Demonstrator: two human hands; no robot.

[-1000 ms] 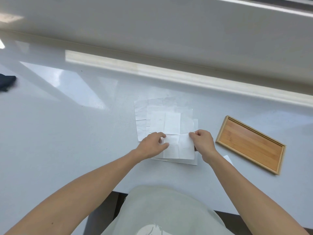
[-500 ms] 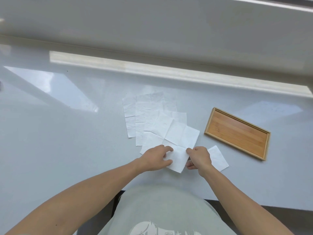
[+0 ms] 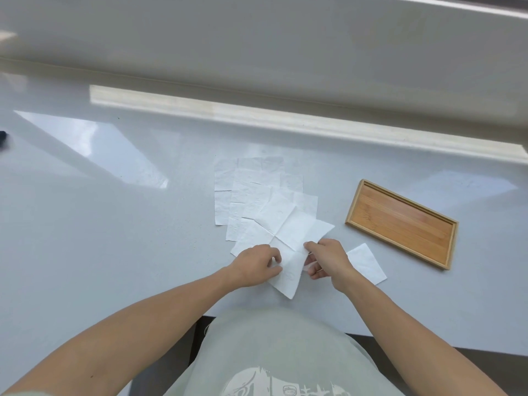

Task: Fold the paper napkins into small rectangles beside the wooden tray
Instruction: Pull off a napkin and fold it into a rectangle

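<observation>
The head view is looking down on a white counter (image 3: 114, 238), where the top napkin (image 3: 288, 232) is lying unfolded and turned like a diamond, its near corner pointing at the person and its far corner lying over the loose pile of napkins (image 3: 251, 190) behind it. The left hand (image 3: 255, 265) is pinching the napkin's near-left edge, and the right hand (image 3: 325, 260) is gripping its near-right edge, so the sheet is sitting directly between and just ahead of both hands, roughly equally near to each. Its crease lines are crossing at the middle, one running from near left to far right. The coming fold is likely turning on that line, with the near half going over the far half. One folded napkin (image 3: 367, 264) is already lying just right of the right wrist, between it and the wooden tray (image 3: 354, 221), which is resting well to the right with its long axis angled from far left to near right.
</observation>
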